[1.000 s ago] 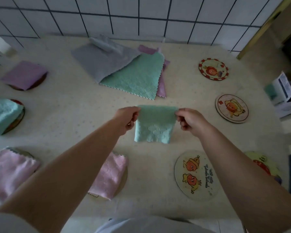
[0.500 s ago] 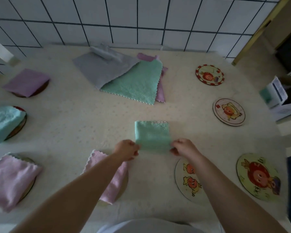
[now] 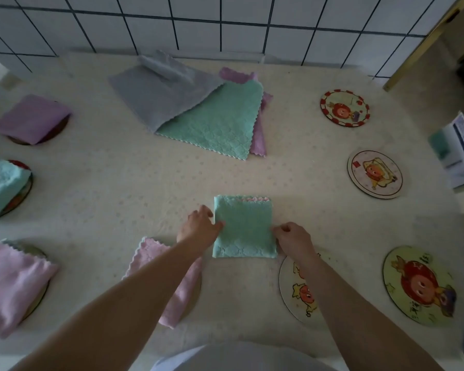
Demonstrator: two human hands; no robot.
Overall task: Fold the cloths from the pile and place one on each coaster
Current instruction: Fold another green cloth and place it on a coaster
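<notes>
A folded teal cloth (image 3: 243,227) lies flat on the table in front of me. My left hand (image 3: 200,226) pinches its left edge and my right hand (image 3: 292,236) pinches its right edge. The pile (image 3: 198,108) at the back holds a grey, a teal and a purple cloth. Bare coasters lie on the right: a near one (image 3: 298,293) partly under my right forearm, a yellow-green one (image 3: 418,285), a pale one (image 3: 375,174) and a red-rimmed one (image 3: 344,107). Folded cloths cover coasters on the left: purple (image 3: 31,119), teal (image 3: 3,187), pink (image 3: 11,285) and pink (image 3: 172,279).
A white tiled wall (image 3: 225,22) runs behind the table. A white box (image 3: 458,145) sits past the table's right edge. The table surface (image 3: 118,188) is a pale dotted cloth.
The folded teal cloth was held up in the air between both hands and now lies flat on the table. Both hands have slid forward along its side edges.
</notes>
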